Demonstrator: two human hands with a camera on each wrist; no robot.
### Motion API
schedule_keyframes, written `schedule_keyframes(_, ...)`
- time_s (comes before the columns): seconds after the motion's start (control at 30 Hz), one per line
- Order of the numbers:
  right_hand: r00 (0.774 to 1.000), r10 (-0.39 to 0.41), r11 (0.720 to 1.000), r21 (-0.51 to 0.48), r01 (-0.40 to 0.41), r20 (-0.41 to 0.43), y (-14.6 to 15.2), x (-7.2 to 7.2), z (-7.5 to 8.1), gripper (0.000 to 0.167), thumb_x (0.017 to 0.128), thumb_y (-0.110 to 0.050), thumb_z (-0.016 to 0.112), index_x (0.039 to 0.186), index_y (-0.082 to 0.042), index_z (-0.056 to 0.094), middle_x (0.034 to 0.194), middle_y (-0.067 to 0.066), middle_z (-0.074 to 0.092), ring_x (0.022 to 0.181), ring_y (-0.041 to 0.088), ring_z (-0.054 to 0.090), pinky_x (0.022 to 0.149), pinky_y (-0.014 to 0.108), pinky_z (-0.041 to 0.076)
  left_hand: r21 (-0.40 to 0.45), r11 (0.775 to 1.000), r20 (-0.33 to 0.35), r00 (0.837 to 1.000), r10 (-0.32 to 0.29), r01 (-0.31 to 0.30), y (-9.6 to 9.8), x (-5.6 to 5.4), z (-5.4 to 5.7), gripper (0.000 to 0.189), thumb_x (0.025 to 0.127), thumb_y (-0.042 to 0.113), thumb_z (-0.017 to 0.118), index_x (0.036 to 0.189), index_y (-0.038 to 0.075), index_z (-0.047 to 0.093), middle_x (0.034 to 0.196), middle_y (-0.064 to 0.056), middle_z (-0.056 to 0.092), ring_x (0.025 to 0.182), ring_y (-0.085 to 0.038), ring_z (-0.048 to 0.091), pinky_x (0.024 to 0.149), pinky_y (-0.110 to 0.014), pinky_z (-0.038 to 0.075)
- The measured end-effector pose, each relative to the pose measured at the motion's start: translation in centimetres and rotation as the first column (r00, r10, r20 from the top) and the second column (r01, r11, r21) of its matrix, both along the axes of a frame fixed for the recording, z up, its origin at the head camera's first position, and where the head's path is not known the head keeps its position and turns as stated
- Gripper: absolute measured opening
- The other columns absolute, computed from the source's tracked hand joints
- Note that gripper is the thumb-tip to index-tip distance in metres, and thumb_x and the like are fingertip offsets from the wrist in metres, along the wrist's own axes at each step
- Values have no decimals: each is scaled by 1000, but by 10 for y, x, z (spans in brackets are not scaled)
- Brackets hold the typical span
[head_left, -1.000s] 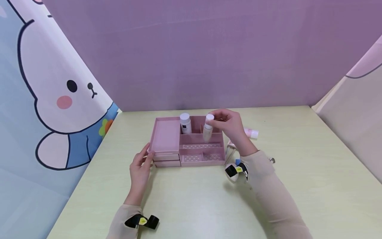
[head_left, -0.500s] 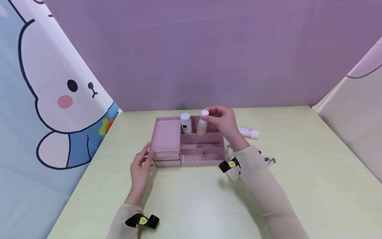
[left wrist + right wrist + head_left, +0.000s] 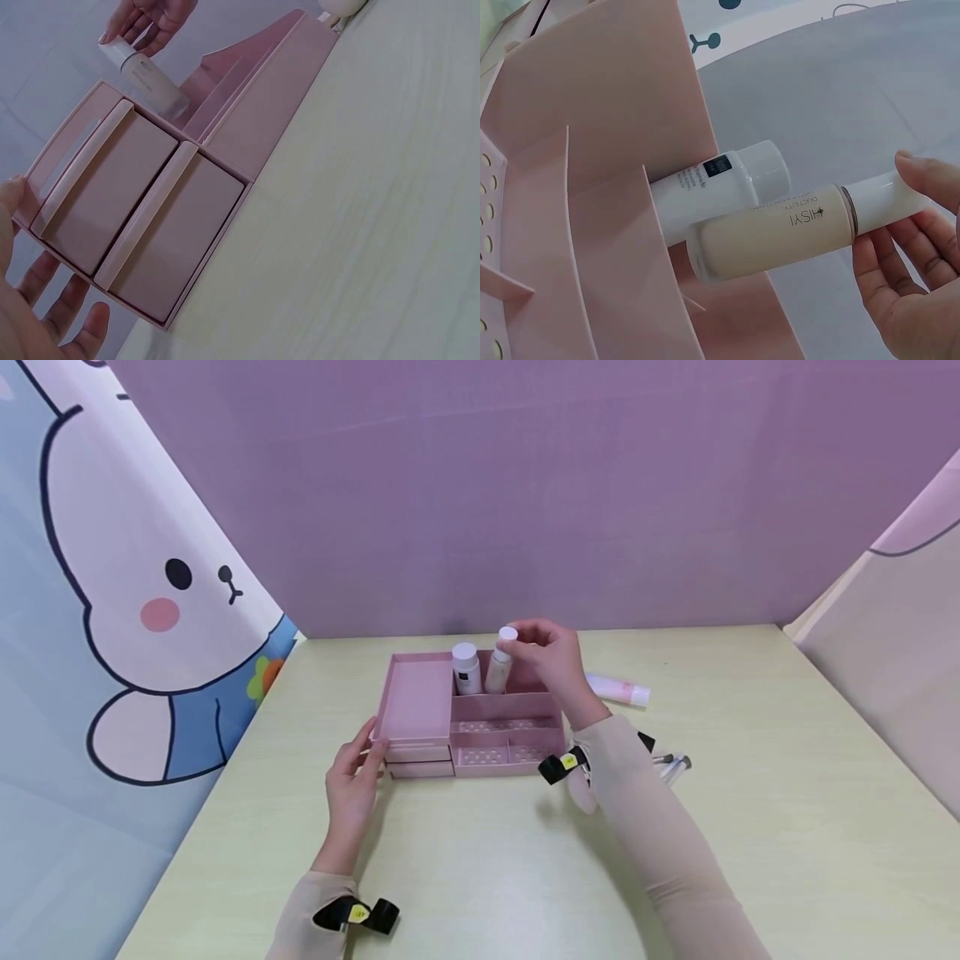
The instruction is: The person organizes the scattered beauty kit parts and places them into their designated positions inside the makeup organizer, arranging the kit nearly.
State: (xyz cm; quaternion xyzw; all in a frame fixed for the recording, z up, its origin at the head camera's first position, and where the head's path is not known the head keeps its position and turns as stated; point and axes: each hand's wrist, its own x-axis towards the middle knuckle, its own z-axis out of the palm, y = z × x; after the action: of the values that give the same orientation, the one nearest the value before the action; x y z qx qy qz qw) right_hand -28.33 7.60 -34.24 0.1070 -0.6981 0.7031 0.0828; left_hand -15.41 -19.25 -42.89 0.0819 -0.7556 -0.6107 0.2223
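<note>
Bottle (image 3: 776, 234) pinched in right hand (image 3: 555, 662); well apart from left hand (image 3: 352, 793)

Toward the back of a table (image 3: 465, 860), before a backdrop (image 3: 480, 502), stands an organizer (image 3: 414, 697) with stacked drawers (image 3: 420, 769) at front left. A bottle (image 3: 467, 680) stands at the left end of its rear compartment (image 3: 525, 680); just right, the right hand (image 3: 551, 656) holds a second bottle (image 3: 498, 672) at that compartment. The left hand (image 3: 352, 785) touches the organizer's front left. Right of the organizer lie a tube (image 3: 619, 690) and, nearer, brushes (image 3: 677, 769).
</note>
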Motion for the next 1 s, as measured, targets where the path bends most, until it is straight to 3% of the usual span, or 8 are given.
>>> schedule_keyframes(0.33, 1000, -2, 1000, -17, 2, -11, -3, -10, -10, 29, 80, -4, 82, 105, 4, 72, 84, -4, 68, 83, 12, 61, 72, 22, 53, -25, 1000, 16, 1000, -3, 4, -1, 1, 1, 38, 99, 16, 64, 137, 12, 62, 97, 3, 57, 84, -3, 56, 71, -20, 56)
schedule_keyframes(0.77, 993, 8, 997, 69, -17, 119, -9, -13, -27, 31, 82, -7, 82, 110, 2, 71, 97, 3, 69, 89, 13, 62, 77, 27, 57, -12, 1000, 36, 999, -8, 9, -1, 2, 3, 40, 99, 14, 64, 138, 13, 61, 99, 5, 56, 86, -1, 55, 71, -19, 55)
schedule_keyframes(1.0, 992, 31, 996, 81, -41, 123, -12, -15, -34, 30, 82, -5, 81, 110, 1, 71, 99, 4, 71, 90, 13, 63, 73, 23, 55, -15, 1000, 49, 999, -16, 17, 6, 11, 22, 39, 99, 10, 63, 137, 4, 60, 97, 3, 57, 86, 0, 55, 71, -20, 55)
